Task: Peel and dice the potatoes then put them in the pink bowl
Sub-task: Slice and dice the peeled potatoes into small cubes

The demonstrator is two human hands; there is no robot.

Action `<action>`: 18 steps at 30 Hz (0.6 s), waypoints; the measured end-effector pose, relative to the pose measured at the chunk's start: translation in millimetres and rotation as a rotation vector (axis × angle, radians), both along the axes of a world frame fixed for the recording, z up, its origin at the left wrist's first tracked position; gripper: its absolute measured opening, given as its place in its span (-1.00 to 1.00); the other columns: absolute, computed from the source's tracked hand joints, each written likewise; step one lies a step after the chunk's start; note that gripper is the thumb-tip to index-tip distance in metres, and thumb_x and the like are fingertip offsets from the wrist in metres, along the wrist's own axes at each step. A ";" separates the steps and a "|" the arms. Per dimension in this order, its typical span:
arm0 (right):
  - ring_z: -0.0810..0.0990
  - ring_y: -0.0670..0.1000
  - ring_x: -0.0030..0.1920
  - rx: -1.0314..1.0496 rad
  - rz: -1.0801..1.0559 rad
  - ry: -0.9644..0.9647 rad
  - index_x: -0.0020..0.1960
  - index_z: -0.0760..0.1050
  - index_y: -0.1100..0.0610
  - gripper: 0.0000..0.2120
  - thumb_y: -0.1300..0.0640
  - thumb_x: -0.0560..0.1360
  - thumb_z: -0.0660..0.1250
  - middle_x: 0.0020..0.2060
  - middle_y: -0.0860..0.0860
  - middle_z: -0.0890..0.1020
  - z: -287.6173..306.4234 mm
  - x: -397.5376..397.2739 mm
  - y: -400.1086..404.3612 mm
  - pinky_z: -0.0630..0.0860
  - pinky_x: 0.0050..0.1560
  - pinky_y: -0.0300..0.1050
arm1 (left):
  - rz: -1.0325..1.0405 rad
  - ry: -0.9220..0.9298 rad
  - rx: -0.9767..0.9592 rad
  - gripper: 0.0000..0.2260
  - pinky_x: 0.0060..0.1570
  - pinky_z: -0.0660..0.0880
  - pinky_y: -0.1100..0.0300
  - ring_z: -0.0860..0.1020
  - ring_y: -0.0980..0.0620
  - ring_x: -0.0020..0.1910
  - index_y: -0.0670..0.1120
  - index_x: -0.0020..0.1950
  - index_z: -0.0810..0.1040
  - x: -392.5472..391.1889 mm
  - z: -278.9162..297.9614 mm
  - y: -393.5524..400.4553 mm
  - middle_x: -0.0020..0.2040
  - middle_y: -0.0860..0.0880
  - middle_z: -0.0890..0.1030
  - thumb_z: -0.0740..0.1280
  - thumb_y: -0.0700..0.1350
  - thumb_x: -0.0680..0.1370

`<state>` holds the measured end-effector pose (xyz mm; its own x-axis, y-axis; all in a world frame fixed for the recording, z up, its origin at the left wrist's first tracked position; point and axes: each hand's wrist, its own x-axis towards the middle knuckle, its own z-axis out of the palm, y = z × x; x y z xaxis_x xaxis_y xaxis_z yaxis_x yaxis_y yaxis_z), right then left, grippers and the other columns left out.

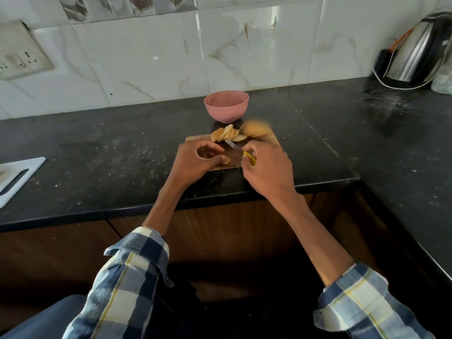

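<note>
While the left hand (195,160) curls over the near left part of the wooden cutting board (272,139), its thumb and fingers pinch a small potato piece (226,160) that peeks out at its thumb tip. Just to the right of it, the right hand (267,167) grips a knife by its yellow handle (250,158), fingers wrapped round it, and the short blade (231,144) angles up and to the left across the gap between the two hands, its outline blurred. Just beyond the blade tip and ahead of both hands lies a heap of pale potato slices (226,136) on the far part of the board, and to the right of that heap, beyond the right hand, sits a larger potato (255,128), blurred so that its surface cannot be read. Farther out past the slices, on the black countertop (122,152) just behind the board, stands the pink bowl (226,106); whether anything lies in it cannot be told. Far off to the left of the left hand a white cutting board (17,178) rests at the counter's edge, and well away to the right, against the tiled wall, stands a steel kettle (415,50). Both forearms show rolled checked sleeves (127,277)
</note>
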<state>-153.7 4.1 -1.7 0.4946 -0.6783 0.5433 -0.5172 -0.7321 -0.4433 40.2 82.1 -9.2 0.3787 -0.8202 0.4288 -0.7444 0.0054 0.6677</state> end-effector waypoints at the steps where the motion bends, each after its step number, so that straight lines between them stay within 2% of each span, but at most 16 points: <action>1: 0.54 -0.18 -0.16 -0.003 0.004 0.027 0.14 0.64 0.00 -0.85 0.04 0.59 0.40 -0.07 -0.10 0.68 2.6 -1.9 2.5 0.30 -0.29 -0.39 | -0.003 0.012 0.007 -0.79 -0.02 0.58 0.35 0.67 0.19 -0.06 0.01 0.06 0.74 1.2 -0.3 -0.2 -0.04 0.15 0.72 0.61 -0.01 0.46; 8: 0.65 -0.06 0.04 -0.029 0.033 0.122 0.24 0.62 -0.02 -0.74 0.01 0.57 0.44 0.05 -0.07 0.70 20.1 -5.8 10.3 0.59 -0.02 -0.14 | 0.025 -0.031 -0.007 -0.84 -0.08 0.53 0.36 0.65 0.18 -0.10 0.03 0.04 0.77 4.1 -4.4 -1.9 -0.06 0.15 0.72 0.59 0.01 0.49; 12: 0.63 -0.07 0.03 -0.002 0.037 0.137 0.22 0.60 -0.02 -0.76 0.03 0.56 0.46 0.05 -0.06 0.67 22.4 -2.6 13.9 0.54 -0.08 -0.18 | 0.052 -0.063 -0.042 -0.85 -0.09 0.54 0.33 0.63 0.16 -0.11 0.03 0.02 0.78 3.6 -4.8 -2.2 -0.08 0.14 0.71 0.59 0.00 0.48; 18: 0.62 -0.05 -0.05 -0.011 0.025 0.159 0.16 0.63 -0.05 -0.81 0.04 0.55 0.47 -0.02 -0.06 0.67 25.3 6.5 16.2 0.63 -0.08 -0.08 | 0.063 -0.036 -0.075 -0.87 -0.07 0.54 0.33 0.65 0.17 -0.13 0.02 0.00 0.79 1.6 -5.1 -1.1 -0.13 0.14 0.73 0.60 -0.04 0.47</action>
